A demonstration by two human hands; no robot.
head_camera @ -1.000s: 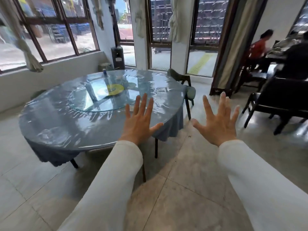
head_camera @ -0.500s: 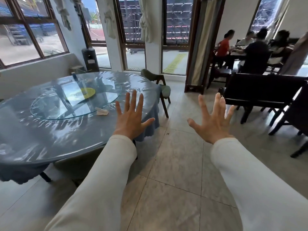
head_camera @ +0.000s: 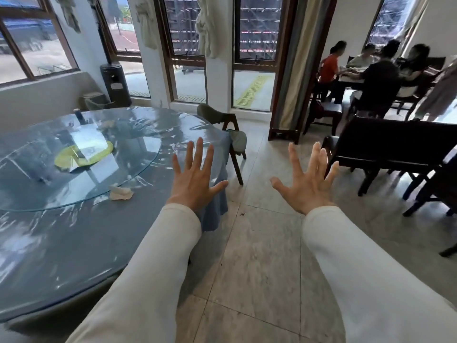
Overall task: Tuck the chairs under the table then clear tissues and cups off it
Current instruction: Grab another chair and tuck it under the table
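A round table [head_camera: 74,256] under a blue cloth and clear plastic fills the left of the head view, with a glass turntable [head_camera: 138,154] on it. A crumpled tissue [head_camera: 120,193] lies by the turntable's near rim. Another tissue [head_camera: 108,123] and a small blue cup [head_camera: 79,114] sit at the far side. A green-cushioned wooden chair [head_camera: 231,134] stands at the table's right edge, partly pushed in. My left hand [head_camera: 195,179] hovers over the table's right edge with fingers spread and holds nothing. My right hand [head_camera: 308,183] is spread over the floor, also with nothing in it.
A yellow disc with paper [head_camera: 82,154] lies on the turntable. Dark wooden chairs [head_camera: 395,149] stand at the right. Several people sit at a table [head_camera: 366,70] behind them. Windows and a dark heater [head_camera: 115,82] line the far wall. Tiled floor [head_camera: 259,243] stretches ahead.
The view has swung right and closer to the table, which now sits further left. Both hands stay spread and have kept their pose. The tissue and the seated people have come into clearer view.
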